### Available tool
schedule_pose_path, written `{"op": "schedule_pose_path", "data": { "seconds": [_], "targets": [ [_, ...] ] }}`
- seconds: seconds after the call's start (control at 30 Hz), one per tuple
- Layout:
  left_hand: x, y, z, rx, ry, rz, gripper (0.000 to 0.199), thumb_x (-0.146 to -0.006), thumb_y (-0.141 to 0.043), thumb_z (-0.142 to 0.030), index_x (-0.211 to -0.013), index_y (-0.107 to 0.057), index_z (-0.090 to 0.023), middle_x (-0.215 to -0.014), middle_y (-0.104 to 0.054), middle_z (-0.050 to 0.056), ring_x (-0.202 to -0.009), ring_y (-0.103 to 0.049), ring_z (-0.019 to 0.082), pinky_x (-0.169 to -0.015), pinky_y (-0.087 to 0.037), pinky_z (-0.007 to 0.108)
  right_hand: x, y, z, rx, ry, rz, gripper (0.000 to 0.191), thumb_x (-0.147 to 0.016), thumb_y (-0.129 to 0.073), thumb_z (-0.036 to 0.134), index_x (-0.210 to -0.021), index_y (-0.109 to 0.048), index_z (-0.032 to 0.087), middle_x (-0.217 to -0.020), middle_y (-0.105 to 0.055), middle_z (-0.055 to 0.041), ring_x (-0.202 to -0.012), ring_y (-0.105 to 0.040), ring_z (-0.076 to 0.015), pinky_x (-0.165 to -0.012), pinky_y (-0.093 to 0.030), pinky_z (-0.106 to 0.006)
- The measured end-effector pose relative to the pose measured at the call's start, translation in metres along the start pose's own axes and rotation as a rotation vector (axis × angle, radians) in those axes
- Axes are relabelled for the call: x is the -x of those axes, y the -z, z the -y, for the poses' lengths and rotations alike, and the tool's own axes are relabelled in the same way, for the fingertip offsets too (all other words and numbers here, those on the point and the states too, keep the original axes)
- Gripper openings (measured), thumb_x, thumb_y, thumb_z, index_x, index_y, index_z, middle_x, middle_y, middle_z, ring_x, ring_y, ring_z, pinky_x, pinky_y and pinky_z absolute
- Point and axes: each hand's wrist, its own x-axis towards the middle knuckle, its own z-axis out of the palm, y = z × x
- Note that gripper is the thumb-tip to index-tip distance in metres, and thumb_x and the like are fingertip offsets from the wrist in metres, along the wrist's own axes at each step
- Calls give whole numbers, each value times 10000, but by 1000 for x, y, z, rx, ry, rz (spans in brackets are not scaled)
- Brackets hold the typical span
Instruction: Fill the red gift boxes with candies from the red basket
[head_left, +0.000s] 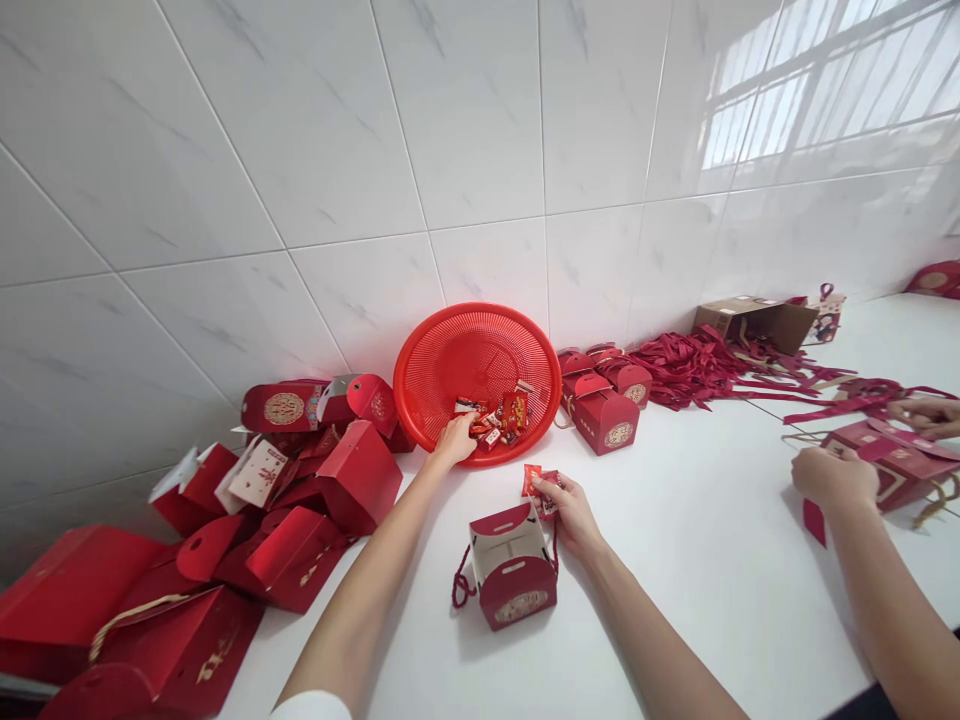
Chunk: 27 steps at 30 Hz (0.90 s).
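The small dark-red cardboard box with a pale interior and twisted cord handles [517,595] stands open on the smooth white surface [660,560], near the middle. Just beyond its far right corner, the right hand [571,512] has its grip clamped on small shiny red wrapped packets [532,478]. The left hand [454,440] reaches into the round red plastic mesh basket [480,345] farther back, touching loose red-and-white wrapped pieces [490,440]; whether its grip is together on any, I cannot tell. Bright-red cardboard boxes [364,465] lie piled at left. Far right, dark-red ribbons [679,368] lie heaped; nearer, a co-worker's hand [836,478] touches a dark-red rectangular box [904,455]
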Motion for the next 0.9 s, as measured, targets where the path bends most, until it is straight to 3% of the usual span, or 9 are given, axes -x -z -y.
{"op": "schedule_pose_path", "data": {
  "seconds": [0.13,0.33,0.63,0.9],
  "targets": [
    [-2,-4,2,61,13,-21,667,-694,-597,64,-1322,-614,-162,-1316,-662,127,-1227,-612,251,-1021,-458,295,1,-1,1,2,-3,-2,485,-465,-944,436,-664,-596,163,-541,-603,20,-466,-518,-92,-452,-402,-199],
    [-7,-8,2,188,80,-67,476,-697,-654,18,-1137,-720,-153,-1197,-726,113,-1139,-662,252,-997,-487,312,3,-2,3,5,-5,-3,497,-457,-946,441,-673,-599,159,-536,-611,11,-465,-513,-86,-450,-395,-189],
    [-14,-6,9,455,157,-189,429,-656,-710,0,-1057,-723,-151,-1067,-766,97,-1017,-713,235,-914,-550,324,2,-2,3,2,6,6,464,-487,-938,423,-666,-598,163,-539,-615,10,-462,-516,-91,-451,-400,-198],
    [-13,4,10,730,168,-329,396,-702,-591,-12,-1062,-695,-141,-1074,-754,93,-969,-718,182,-899,-584,312,3,-2,3,-7,7,2,457,-484,-939,409,-661,-596,165,-553,-604,22,-467,-522,-97,-464,-423,-217]
  ]
}}
